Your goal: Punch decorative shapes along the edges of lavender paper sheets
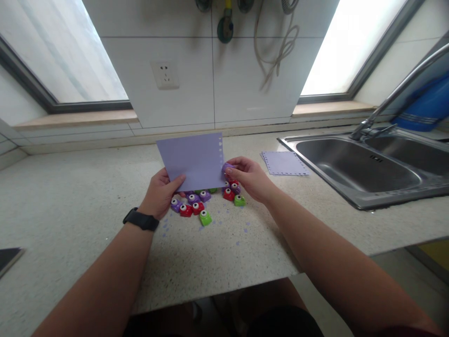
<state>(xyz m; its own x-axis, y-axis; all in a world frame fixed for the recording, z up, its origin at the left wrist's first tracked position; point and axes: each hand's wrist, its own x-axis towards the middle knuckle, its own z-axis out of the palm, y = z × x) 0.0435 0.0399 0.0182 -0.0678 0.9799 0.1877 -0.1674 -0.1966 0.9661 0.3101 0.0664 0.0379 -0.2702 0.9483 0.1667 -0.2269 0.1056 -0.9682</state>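
A lilac sheet of paper (192,161), with small shapes punched along its right edge, is held up over the counter. My left hand (161,189) pinches its lower left corner, thumb in front. At the sheet's right edge my right hand (249,178) is closed on a purple craft punch (227,166). Below the paper lie several more punches in purple, red and green, among them a green punch (205,217), a red punch (185,210) and another green punch (240,201). The sheet partly hides some of them. Tiny lilac cut-outs (247,229) are scattered in front.
Several lilac sheets with punched edges (285,164) lie stacked to the right, close to a steel double sink (358,161) with a faucet (365,128). A dark flat object (10,258) sits at the far left. The tiled wall (189,103) rises behind the counter.
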